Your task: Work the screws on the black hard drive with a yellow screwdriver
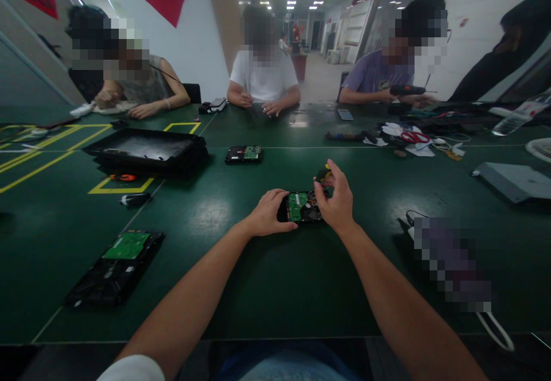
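Observation:
A hard drive [297,207] with a green circuit board facing up lies on the green table in front of me. My left hand [273,214] grips its left end, thumb along the near edge and fingers over the far side. Above the drive's right part, my right hand [336,197] is closed around a screwdriver with a yellow and dark handle [322,172]. The screwdriver's tip is hidden by my hand, so I cannot tell whether it touches the drive. Another hard drive [244,154] lies farther back, and a third [118,266] rests at the left near the front edge.
Stacked black panels [148,148] stand at the left, with a small black-and-white object [135,198] before them. A grey box [514,181] and a pouch with a white strap [451,260] lie right. Scissors with red handles [415,137] sit among clutter. Three people sit opposite.

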A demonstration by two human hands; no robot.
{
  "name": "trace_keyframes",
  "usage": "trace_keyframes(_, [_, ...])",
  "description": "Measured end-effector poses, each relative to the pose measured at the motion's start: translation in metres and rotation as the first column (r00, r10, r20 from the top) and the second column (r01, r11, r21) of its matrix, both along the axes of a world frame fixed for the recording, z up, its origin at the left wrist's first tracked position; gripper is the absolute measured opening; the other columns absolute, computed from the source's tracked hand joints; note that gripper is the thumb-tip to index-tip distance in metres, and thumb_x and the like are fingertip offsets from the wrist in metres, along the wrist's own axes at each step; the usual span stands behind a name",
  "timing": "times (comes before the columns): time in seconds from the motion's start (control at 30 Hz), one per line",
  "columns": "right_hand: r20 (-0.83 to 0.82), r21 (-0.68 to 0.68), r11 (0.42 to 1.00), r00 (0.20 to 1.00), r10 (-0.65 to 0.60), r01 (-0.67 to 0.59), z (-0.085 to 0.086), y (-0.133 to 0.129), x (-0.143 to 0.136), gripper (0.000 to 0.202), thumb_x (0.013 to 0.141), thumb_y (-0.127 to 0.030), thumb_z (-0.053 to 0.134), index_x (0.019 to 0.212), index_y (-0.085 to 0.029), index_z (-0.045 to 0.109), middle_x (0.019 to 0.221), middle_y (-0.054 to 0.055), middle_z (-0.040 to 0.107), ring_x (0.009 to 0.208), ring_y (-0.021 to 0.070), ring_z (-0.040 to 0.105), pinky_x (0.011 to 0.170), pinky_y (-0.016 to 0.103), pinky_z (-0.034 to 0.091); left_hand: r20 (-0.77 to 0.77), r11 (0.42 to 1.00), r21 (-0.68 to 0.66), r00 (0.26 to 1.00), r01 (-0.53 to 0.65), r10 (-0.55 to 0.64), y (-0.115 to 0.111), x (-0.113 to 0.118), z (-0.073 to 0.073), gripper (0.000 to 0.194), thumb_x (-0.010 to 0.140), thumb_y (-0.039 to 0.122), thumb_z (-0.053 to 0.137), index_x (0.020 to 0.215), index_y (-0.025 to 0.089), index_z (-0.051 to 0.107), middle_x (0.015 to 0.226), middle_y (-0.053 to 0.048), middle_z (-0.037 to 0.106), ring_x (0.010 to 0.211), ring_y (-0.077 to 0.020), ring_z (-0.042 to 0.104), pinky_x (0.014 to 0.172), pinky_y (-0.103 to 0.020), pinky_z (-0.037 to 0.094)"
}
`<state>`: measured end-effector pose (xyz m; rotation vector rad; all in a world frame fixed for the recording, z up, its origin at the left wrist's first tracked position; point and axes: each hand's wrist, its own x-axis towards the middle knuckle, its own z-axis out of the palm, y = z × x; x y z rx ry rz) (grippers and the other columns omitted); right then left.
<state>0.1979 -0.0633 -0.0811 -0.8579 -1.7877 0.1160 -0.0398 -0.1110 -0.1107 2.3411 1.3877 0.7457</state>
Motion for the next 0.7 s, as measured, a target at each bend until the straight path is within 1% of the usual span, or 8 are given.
trace_keyframes(0.1, [0.005,0.016,1.0,1.0,-0.027,0.027,0.0008,-0.0001,0.0008,0.065,0.096,-0.033,0.064,0.155,-0.033,0.038,0.133,0.011,0.058,0.098,0.0268,0.066,0.086,0.052,0.062,-0.007,1.0,0.002,1.0,-0.001,0.001,-0.0002,0.0004,0.0005,0.1,0.07,0.068,0.079,0.15,0.019,0.045,0.145,-0.018,0.051,0.136,-0.0376,0.048,0.116,-0.057,0.04])
trace_keyframes(0.27, [-0.004,0.03,1.0,1.0,0.004,-0.004,0.0004,0.0007,0.0005,0.065,0.098,-0.028,0.058,0.158,-0.031,0.034,0.139,0.013,0.055,0.1,0.0259,0.066,0.09,0.051,0.062,-0.013,1.0,0.004,1.0,-0.002,0.002,-0.0009,0.0006,0.0016,0.1,0.071,0.069,0.078,0.15,0.018,0.045,0.144,-0.018,0.052,0.135,-0.0368,0.048,0.116,-0.056,0.04])
trace_keyframes(0.43, [-0.012,0.033,0.999,1.0,-0.022,0.022,0.0,0.0014,-0.0006,0.064,0.095,-0.031,0.063,0.154,-0.031,0.038,0.133,0.012,0.056,0.097,0.0258,0.065,0.081,0.049,0.064,-0.014,1.0,0.005,1.0,-0.001,0.001,0.0007,0.0,-0.0009,0.101,0.07,0.07,0.078,0.15,0.018,0.044,0.145,-0.018,0.051,0.137,-0.0372,0.047,0.117,-0.056,0.038])
trace_keyframes(0.63, [-0.022,0.015,1.0,1.0,-0.001,0.001,-0.0012,0.0015,-0.0011,0.065,0.097,-0.028,0.059,0.157,-0.032,0.034,0.137,0.012,0.055,0.102,0.0262,0.066,0.088,0.05,0.062,-0.012,1.0,-0.01,1.0,-0.006,0.006,0.0012,-0.0003,-0.0014,0.102,0.069,0.069,0.079,0.151,0.02,0.045,0.146,-0.018,0.051,0.138,-0.0385,0.046,0.117,-0.058,0.039])
trace_keyframes(0.7, [-0.021,0.015,1.0,1.0,-0.007,0.008,-0.0009,0.001,-0.0011,0.064,0.096,-0.029,0.061,0.156,-0.032,0.036,0.136,0.012,0.055,0.101,0.0266,0.066,0.086,0.051,0.063,-0.018,1.0,-0.008,1.0,-0.007,0.007,0.001,-0.0002,-0.0009,0.101,0.07,0.07,0.079,0.151,0.02,0.045,0.146,-0.018,0.051,0.138,-0.0384,0.047,0.117,-0.058,0.039])
